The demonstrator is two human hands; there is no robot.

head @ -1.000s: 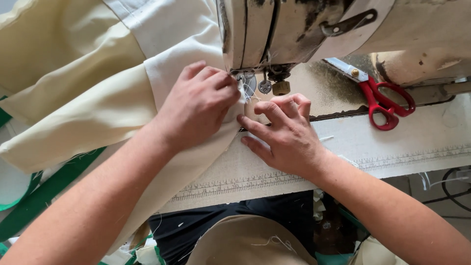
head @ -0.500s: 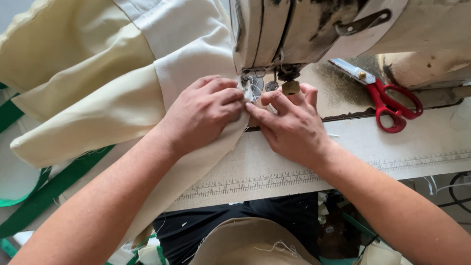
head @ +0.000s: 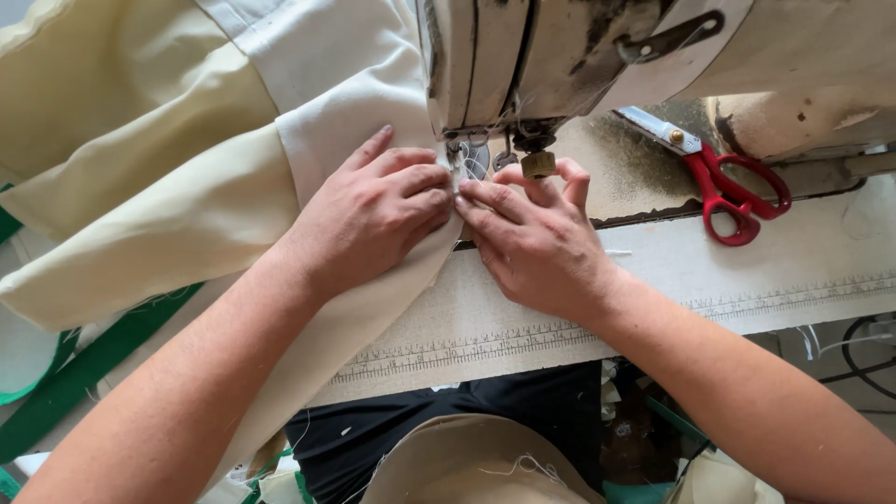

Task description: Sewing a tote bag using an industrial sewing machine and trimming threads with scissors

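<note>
A worn cream sewing machine point(head: 560, 47) fills the top of the view, its presser foot point(head: 474, 159) down at the fabric edge. Cream and white cloth point(head: 205, 177) spreads left from the needle. My left hand point(head: 373, 215) lies flat on the white strip of cloth, fingers curled toward the foot. My right hand point(head: 537, 238) presses the cloth edge just right of the foot, fingertips touching those of my left hand. Both hands pinch and hold the fabric down at the needle.
Red-handled scissors point(head: 723, 182) lie on the machine bed to the right. A ruler strip point(head: 523, 341) runs along the front of the table point(head: 803, 252). Green straps point(head: 84, 364) hang at lower left. Dark cloth and cream fabric sit on my lap below.
My hands have drawn together at the presser foot; the right hand slid left and up until its fingertips met the left hand's. The cloth shifted slightly with them.
</note>
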